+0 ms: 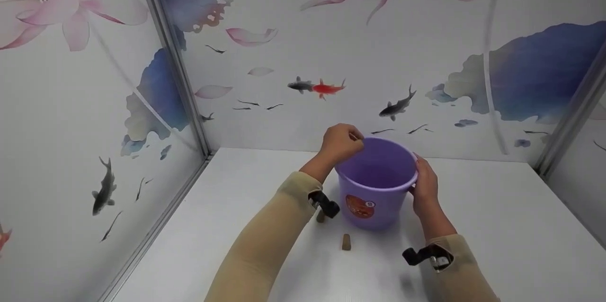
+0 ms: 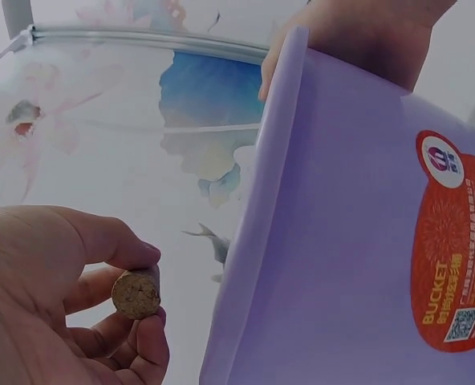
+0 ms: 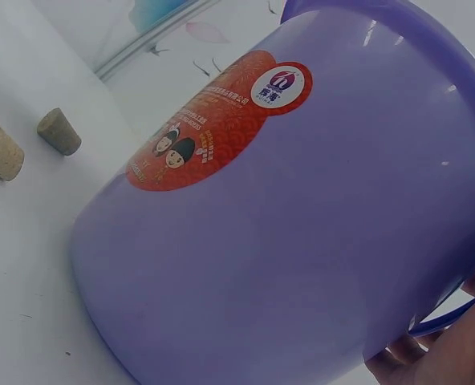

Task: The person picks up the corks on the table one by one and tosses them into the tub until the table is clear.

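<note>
A purple bucket [image 1: 374,205] with a red label [image 2: 454,257] stands upright on the white table. My left hand [image 1: 342,143] is raised at the bucket's left rim. Between its thumb and fingers it pinches a cork [image 2: 136,293], end-on in the left wrist view; the head view hides that cork. On the opposite side, my right hand [image 1: 426,182] holds the bucket by its rim, its fingers near the handle [image 3: 450,317] in the right wrist view. One tapered cork [image 1: 346,242] is upright in front of the bucket. Another cork [image 1: 321,217] shows partly behind my left wrist.
White panels printed with lotus flowers and fish form the back wall [image 1: 265,122] and left wall [image 1: 57,127]. A metal corner post [image 1: 173,56] joins them. The white table [image 1: 189,245] extends around the bucket. Each wrist wears a small black camera [image 1: 326,203].
</note>
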Action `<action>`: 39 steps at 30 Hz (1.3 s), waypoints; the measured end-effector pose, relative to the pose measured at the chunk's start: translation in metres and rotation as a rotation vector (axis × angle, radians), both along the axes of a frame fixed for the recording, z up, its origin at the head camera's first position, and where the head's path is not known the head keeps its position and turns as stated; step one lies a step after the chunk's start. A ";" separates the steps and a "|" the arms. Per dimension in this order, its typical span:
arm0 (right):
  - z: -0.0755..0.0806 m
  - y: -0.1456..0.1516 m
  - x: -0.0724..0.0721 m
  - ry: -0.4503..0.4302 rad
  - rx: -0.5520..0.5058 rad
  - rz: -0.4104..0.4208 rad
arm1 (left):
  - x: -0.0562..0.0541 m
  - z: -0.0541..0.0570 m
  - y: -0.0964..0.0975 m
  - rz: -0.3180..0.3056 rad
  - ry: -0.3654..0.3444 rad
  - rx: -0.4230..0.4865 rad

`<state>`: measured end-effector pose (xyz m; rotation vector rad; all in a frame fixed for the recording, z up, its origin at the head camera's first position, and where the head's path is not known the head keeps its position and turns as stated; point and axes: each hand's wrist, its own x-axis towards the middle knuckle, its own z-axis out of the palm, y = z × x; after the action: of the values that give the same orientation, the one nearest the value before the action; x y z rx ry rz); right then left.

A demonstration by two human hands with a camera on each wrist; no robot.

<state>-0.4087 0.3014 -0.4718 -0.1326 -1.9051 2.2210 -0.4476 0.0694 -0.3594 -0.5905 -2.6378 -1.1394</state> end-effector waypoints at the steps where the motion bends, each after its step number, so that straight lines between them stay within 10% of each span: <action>1: 0.000 0.000 0.000 -0.001 -0.002 0.002 | 0.000 -0.001 0.002 -0.001 -0.001 -0.002; 39: 0.003 -0.001 0.002 -0.017 -0.016 -0.014 | -0.004 -0.014 0.038 -0.023 -0.014 -0.090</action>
<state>-0.4064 0.3007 -0.4691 -0.1667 -1.8894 2.2339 -0.4514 0.1077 -0.3737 -0.6332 -2.7132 -1.0386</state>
